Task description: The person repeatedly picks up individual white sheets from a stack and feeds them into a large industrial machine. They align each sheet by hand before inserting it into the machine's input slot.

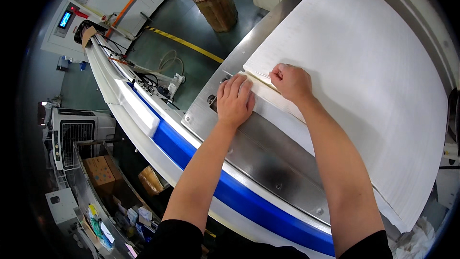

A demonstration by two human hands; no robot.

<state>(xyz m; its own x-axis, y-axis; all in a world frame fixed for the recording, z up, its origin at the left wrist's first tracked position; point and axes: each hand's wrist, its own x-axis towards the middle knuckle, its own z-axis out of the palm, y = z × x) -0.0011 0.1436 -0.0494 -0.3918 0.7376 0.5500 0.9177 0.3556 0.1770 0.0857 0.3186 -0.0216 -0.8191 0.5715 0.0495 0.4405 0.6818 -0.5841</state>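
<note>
A tall stack of large white paper sheets (364, 67) lies on a metal table (282, 172). At its left edge, a narrow gap parts the upper sheets from a lower layer. My left hand (235, 100) rests on the lower layer's edge, fingers stretched out and slightly apart, thumb toward the stack. Closed at the upper sheets' edge beside the gap is my right hand (292, 82), its fingers curled in and its thumb on top. The fingertips are partly hidden, but they seem to pinch the edge of the sheets. A thin pale rod tip (227, 72) pokes out beyond my left hand.
A white and blue machine rail (175, 141) curves along the table's near side. Behind stand a brown wrapped drum (216, 7) and a white machine cabinet (91, 0). A cart with a cardboard box (100, 170) and scraps is at lower left. Crumpled plastic (417, 240) lies lower right.
</note>
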